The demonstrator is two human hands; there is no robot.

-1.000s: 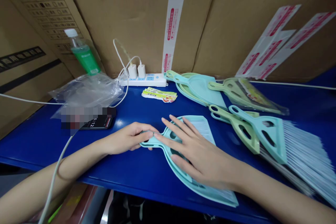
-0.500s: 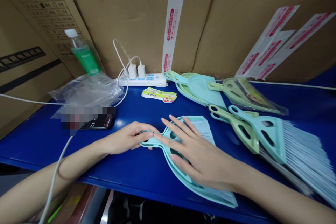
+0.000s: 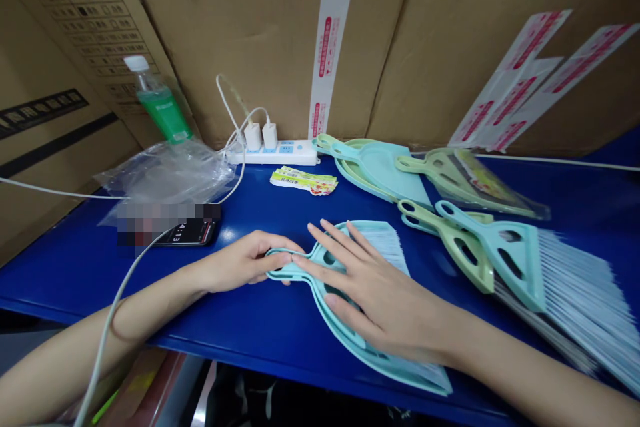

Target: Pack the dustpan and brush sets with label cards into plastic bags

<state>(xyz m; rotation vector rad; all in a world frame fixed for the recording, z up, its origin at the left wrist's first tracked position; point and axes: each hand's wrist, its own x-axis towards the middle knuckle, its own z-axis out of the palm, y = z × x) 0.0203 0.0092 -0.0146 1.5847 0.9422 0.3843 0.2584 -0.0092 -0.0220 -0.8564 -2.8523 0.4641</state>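
A light-blue hand brush (image 3: 334,257) lies nested in a matching dustpan (image 3: 334,332) at the front of the blue table. My left hand (image 3: 250,260) pinches the stacked handle ends between thumb and fingers. Across the brush head my right hand (image 3: 373,287) rests flat, fingers spread, its index fingertip by the handle near my left thumb. The palm covers much of the brush; bristles (image 3: 387,243) show past the fingers. Right of them lie a loose blue brush (image 3: 513,263) and a green brush (image 3: 463,247), bristles pointing right.
Behind lie stacked dustpans (image 3: 385,167), a bagged green set (image 3: 465,177) and label strips (image 3: 304,180). A power strip (image 3: 295,153) stands against the cardboard (image 3: 250,27). Leftward are a phone (image 3: 195,232), clear plastic bag (image 3: 165,177), and green bottle (image 3: 165,110). A white cable (image 3: 107,327) crosses my left forearm.
Both hands, the brush and the dustpan stay practically where they were. Only the digits on the phone screen differ.
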